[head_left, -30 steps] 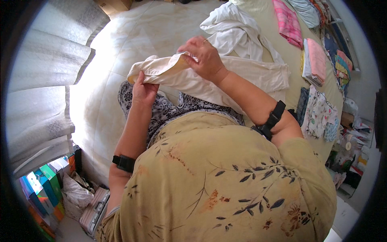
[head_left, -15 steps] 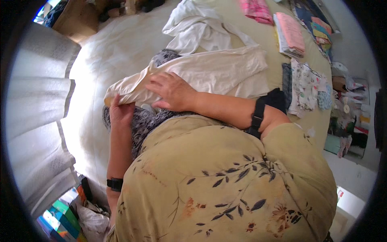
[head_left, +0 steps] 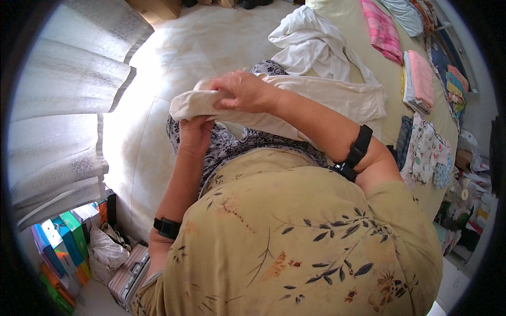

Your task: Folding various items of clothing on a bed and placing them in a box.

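Note:
A long cream garment [head_left: 342,96] stretches across my lap to the bed on the right, its left end folded over. Under that end, my left hand [head_left: 196,136] grips the cloth from below, its fingers partly hidden by the fabric. My right hand [head_left: 243,92] lies over the top of the same end, with curled fingers closed on the cloth. Beneath the garment are my patterned trousers [head_left: 245,142], dark print on pale grey. Just beyond it, a crumpled white cloth [head_left: 311,42] rests on the edge of the bed.
The bed [head_left: 363,68] carries a pink checked cloth [head_left: 382,31], a folded pink and white stack [head_left: 419,81] and a printed garment [head_left: 423,142]. Pale curtains [head_left: 68,89] hang at left above colourful boxes [head_left: 68,242] and a suitcase [head_left: 129,274]. A cardboard box [head_left: 157,9] stands far off.
My view has shifted, so the scene sits farther right. My right hand has gone from lying spread on the garment to gripping its left end, which is now folded over and bunched.

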`<state>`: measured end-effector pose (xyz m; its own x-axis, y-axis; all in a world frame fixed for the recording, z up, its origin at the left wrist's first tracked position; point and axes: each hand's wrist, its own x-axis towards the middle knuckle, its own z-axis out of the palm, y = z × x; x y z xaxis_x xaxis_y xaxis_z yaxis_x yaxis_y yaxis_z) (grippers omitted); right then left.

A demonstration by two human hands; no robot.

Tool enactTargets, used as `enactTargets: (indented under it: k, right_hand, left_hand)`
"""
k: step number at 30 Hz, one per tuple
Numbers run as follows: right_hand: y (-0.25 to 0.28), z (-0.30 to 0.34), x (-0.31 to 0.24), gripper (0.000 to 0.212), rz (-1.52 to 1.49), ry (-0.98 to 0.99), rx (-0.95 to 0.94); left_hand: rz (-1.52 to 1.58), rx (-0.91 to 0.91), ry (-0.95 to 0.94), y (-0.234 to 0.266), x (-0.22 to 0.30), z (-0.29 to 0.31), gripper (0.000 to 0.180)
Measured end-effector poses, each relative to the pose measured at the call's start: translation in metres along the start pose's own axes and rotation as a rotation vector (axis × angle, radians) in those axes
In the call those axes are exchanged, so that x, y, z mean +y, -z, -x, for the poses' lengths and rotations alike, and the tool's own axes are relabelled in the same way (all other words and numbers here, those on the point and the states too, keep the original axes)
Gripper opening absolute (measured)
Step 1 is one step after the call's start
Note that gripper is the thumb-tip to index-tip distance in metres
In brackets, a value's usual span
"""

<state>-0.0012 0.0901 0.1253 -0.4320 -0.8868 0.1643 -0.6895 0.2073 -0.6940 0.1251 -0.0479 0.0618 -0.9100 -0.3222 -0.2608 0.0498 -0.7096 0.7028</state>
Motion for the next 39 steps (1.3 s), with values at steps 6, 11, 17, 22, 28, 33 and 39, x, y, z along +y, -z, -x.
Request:
enactTargets:
  k: [6, 11, 17, 22, 28, 33, 39]
  right_hand:
    - [-0.010, 0.020, -0.009, 0.021, 0.095, 0.252, 0.047]
    - [-0.009, 0.029, -0.014, 0.020, 0.122, 0.366, 0.174]
    - [-0.007, 0.023, -0.012, 0.021, 0.057, 0.427, 0.205]
    - [-0.005, 0.012, -0.006, 0.021, 0.027, 0.295, 0.102]
    - [-0.012, -0.011, 0.010, 0.024, -0.032, 0.163, 0.024]
    - [-0.013, -0.025, 0.018, 0.027, -0.022, 0.050, -0.083]
    - [-0.036, -0.044, 0.028, 0.029, -0.033, 0.039, -0.041]
  left_hand:
    - [-0.736, 0.105, -0.149, 0.004, 0.009, 0.002, 0.050]
    - [-0.377, -0.026, -0.367, 0.001, 0.020, 0.005, 0.073]
    - [-1.341, -0.165, -0.762, -0.027, 0.047, 0.003, 0.049]
    - [-1.309, -0.068, -0.428, -0.004, 0.040, -0.007, 0.032]
    - [-0.370, 0.244, 0.119, 0.000, 0.020, -0.015, 0.041]
    - [0.199, -0.079, 0.208, 0.003, 0.012, -0.011, 0.037]
    - [0.241, -0.267, 0.170, 0.011, -0.018, -0.019, 0.039]
